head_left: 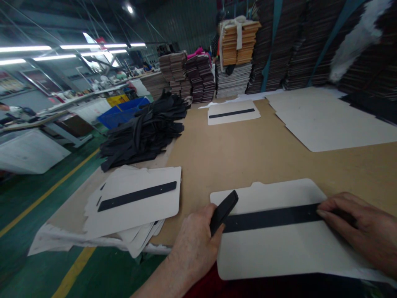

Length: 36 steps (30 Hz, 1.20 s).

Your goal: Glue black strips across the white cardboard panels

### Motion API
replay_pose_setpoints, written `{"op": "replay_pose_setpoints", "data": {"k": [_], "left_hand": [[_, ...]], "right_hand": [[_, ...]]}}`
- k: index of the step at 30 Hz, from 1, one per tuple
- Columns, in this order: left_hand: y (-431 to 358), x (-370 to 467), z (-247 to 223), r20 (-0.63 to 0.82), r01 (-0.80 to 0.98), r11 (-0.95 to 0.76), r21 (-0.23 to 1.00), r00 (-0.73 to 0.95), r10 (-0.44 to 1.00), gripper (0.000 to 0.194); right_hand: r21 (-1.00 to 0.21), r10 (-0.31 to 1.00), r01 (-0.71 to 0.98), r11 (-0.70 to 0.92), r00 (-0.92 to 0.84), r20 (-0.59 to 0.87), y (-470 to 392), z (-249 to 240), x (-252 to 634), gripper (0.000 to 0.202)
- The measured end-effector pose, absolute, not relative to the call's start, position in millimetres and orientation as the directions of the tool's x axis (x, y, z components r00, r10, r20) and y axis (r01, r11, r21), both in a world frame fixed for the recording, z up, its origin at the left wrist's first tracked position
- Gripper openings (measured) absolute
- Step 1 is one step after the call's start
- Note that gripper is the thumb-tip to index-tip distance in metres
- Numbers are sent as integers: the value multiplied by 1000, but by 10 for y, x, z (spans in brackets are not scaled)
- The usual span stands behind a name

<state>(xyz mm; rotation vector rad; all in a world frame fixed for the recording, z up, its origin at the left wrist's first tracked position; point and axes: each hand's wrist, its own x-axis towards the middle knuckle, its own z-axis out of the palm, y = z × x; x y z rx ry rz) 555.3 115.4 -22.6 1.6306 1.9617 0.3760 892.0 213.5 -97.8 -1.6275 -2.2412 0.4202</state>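
The left hand (pixel 198 234) grips a matte black oblong hand tool (pixel 223 213), thumb on one side and fingers curled around the other, its far end tilted up and to the right. The forearm rises from the near edge, slanting toward the right. The right hand (pixel 359 227) comes in from the right with its back upward, thumb and forefinger pinching the right end of a long, flat, dark strip (pixel 273 218). That strip lies straight across a smooth off-white board with rounded corners (pixel 269 252), at the near edge of a brown-topped table (pixel 223 153); the tool overhangs the strip's left end.

To the left, a loosely fanned stack of similar pale boards (pixel 149 217) carries another dark strip (pixel 136 196) on top. Beyond it sprawls a tangled heap of limp black strips (pixel 145 128). Farther off sits a single pale board with a strip (pixel 232 106); at far right, broad smooth sheets (pixel 322 118) overlap in steps.
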Motion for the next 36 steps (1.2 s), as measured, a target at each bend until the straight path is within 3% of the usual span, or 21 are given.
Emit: {"op": "replay_pose_setpoints", "data": {"k": [22, 27, 31, 34, 36], "left_hand": [[1183, 5577, -213, -237, 872, 202, 446, -102, 966, 10], [1162, 5604, -223, -138, 895, 82, 439, -23, 990, 22], [1099, 5711, -224, -225, 967, -59, 250, 117, 967, 57], [1065, 5787, -188, -264, 984, -172, 47, 178, 948, 73], [1063, 5812, -154, -284, 972, -232, -29, 215, 935, 79]], "right_hand": [[-436, 944, 841, 321, -320, 78, 2131, -822, 8803, 24], [-421, 933, 834, 358, -338, 124, 2129, -815, 8753, 19], [-334, 922, 860, 386, -355, 151, 2062, -706, 8665, 23], [-172, 903, 889, 424, -401, 153, 1973, -624, 8618, 29], [-41, 877, 882, 469, -459, 141, 1903, -604, 8612, 44]]}}
